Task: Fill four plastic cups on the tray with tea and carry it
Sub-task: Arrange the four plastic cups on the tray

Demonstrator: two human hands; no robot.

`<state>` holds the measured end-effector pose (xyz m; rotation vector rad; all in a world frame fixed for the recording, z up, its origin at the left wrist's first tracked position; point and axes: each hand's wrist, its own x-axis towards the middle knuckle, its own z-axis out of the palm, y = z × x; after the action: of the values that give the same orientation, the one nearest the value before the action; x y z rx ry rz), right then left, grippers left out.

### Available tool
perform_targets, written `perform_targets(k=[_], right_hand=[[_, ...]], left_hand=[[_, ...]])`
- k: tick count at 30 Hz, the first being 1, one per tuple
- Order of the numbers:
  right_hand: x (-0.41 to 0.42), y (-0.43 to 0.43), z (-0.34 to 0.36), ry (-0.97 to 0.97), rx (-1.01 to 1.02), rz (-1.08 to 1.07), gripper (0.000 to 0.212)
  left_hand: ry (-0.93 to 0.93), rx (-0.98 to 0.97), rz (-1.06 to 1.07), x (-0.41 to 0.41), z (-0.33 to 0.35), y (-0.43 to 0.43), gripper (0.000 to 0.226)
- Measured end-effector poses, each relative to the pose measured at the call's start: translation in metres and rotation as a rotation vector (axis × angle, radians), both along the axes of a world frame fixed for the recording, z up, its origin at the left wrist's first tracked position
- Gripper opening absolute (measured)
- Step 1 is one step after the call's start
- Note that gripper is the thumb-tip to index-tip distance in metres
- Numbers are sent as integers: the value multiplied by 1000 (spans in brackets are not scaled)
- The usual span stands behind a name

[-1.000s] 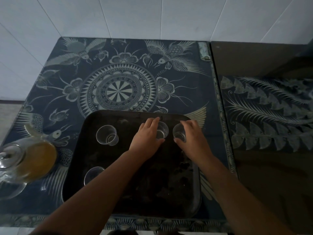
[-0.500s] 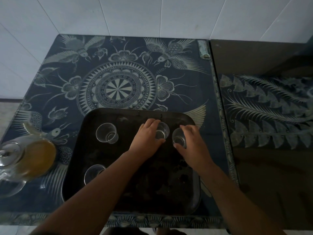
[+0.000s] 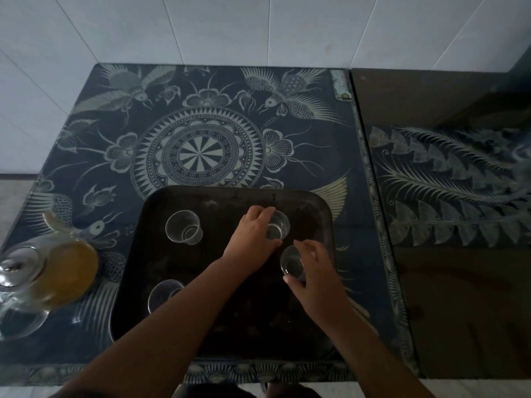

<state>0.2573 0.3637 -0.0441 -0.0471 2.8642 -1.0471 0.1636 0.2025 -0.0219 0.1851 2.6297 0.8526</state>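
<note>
The right hand (image 3: 314, 272) has drawn its clear plastic cup (image 3: 290, 262) back from the far row toward the person, so that it now stands apart from the cup beside it, nearer the tray's right edge; the thumb and fingers curl round this cup's rim and wall, pinching it, though whether its base touches the tray cannot be told. The left hand (image 3: 253, 239) stays where it was, fingers bent over the near side of the second cup (image 3: 278, 225), gripping it upright on the far part of the tray. A third cup (image 3: 184, 231) stands free at the far left; a fourth cup (image 3: 162, 294) sits at the near left, partly hidden by the left forearm; all four look empty. The dark tray (image 3: 155, 259) lies on the patterned glass-topped table (image 3: 339, 156); a glass teapot (image 3: 54, 277) holding amber tea stands just left of the tray; a white tiled wall (image 3: 258, 27) runs behind.
</note>
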Motion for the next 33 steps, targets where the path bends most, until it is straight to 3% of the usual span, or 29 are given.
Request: perform_targets(k=[33], right_hand=[[56, -57, -1, -84, -12, 66, 78]], left_hand=[[-91, 48, -77, -2, 1, -9, 87]])
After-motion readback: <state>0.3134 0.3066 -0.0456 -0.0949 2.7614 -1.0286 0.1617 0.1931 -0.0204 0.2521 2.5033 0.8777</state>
